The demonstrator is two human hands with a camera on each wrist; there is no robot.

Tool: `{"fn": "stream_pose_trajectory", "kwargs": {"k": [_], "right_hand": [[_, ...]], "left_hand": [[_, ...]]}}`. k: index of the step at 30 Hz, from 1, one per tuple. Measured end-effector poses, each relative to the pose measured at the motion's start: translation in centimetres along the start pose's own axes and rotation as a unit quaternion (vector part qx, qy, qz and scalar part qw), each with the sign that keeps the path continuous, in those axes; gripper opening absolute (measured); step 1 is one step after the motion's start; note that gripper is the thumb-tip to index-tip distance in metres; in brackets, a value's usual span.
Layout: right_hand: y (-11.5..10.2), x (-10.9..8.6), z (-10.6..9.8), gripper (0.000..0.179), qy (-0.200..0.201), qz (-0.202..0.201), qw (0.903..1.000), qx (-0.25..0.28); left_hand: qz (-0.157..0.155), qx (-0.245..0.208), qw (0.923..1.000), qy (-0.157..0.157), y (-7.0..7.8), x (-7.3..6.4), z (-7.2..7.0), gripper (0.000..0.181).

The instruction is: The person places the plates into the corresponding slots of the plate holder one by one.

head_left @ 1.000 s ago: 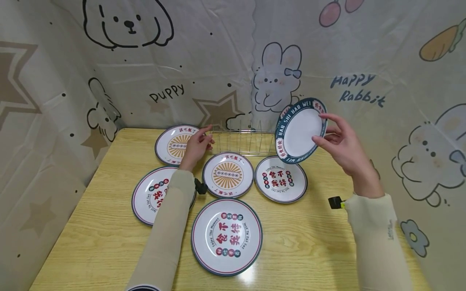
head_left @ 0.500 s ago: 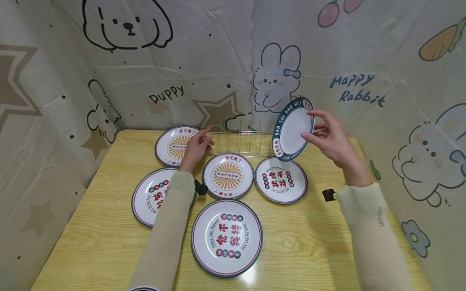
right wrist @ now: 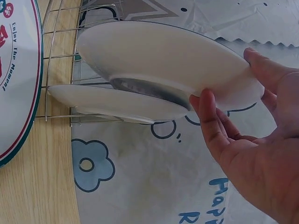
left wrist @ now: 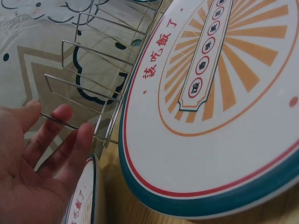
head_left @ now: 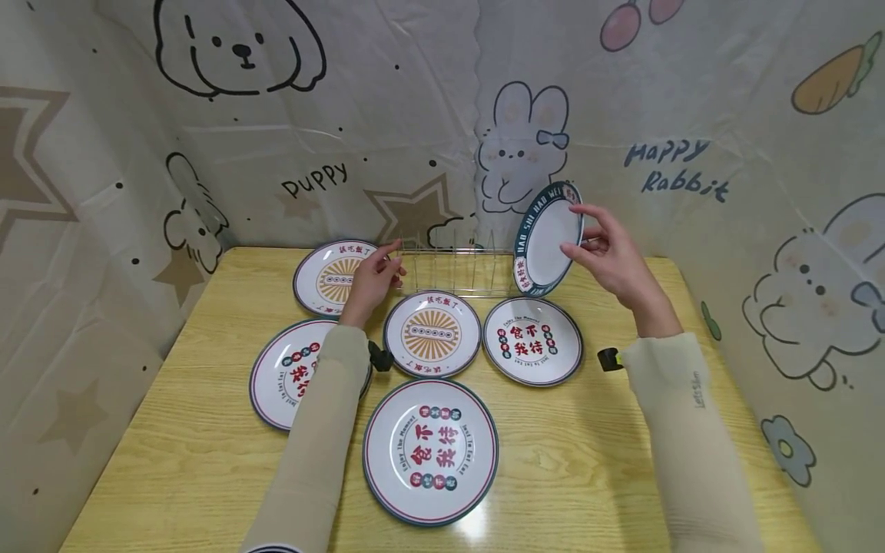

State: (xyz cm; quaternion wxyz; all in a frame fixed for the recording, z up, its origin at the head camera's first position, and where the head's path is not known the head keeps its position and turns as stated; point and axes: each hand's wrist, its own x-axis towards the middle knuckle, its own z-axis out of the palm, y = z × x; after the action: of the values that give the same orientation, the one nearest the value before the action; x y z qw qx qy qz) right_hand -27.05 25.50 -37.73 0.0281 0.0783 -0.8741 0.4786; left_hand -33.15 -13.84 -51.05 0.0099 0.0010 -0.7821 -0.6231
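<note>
My right hand (head_left: 615,265) pinches the edge of a white plate (head_left: 551,242) with a dark teal lettered rim. It is tilted up on edge over the right end of a wire plate rack (head_left: 459,293). In the right wrist view, the back of this plate (right wrist: 163,51) faces the camera, and a second plate (right wrist: 112,99) stands in the rack close beside it. That second plate is hidden in the head view. My left hand (head_left: 373,284) pinches the end wire at the rack's left side, thumb and fingertips around it in the left wrist view.
Before the rack lie a sunburst plate (head_left: 432,336) and a red-lettered plate (head_left: 532,342). Another sunburst plate (head_left: 328,276) and a red-lettered plate (head_left: 273,380) lie left, partly behind my left arm. A larger plate (head_left: 430,503) lies nearest. A printed curtain (head_left: 415,130) hangs behind the table.
My right hand has moved left with the plate, which has turned more edge-on and come closer to the rack. The left hand stays on the rack.
</note>
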Motion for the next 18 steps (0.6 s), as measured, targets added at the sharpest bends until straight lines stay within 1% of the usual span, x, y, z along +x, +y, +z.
{"fn": "stream_pose_trajectory", "kwargs": {"k": [5,12,18], "right_hand": [[0.0,0.8,0.2,0.062,0.003,-0.01,0.9999,-0.004],[0.2,2.0,0.5,0.061,-0.001,-0.026,0.9992,-0.03],[0.6,2.6,1.1,0.061,-0.018,-0.03,0.9983,-0.047]], "left_hand": [[0.001,-0.001,1.0,-0.002,0.1,-0.1,-0.1,0.045],[0.019,0.0,0.9997,-0.016,0.2,-0.3,-0.3,0.047],[0.014,0.006,0.9997,-0.019,0.1,-0.4,-0.2,0.047]]}}
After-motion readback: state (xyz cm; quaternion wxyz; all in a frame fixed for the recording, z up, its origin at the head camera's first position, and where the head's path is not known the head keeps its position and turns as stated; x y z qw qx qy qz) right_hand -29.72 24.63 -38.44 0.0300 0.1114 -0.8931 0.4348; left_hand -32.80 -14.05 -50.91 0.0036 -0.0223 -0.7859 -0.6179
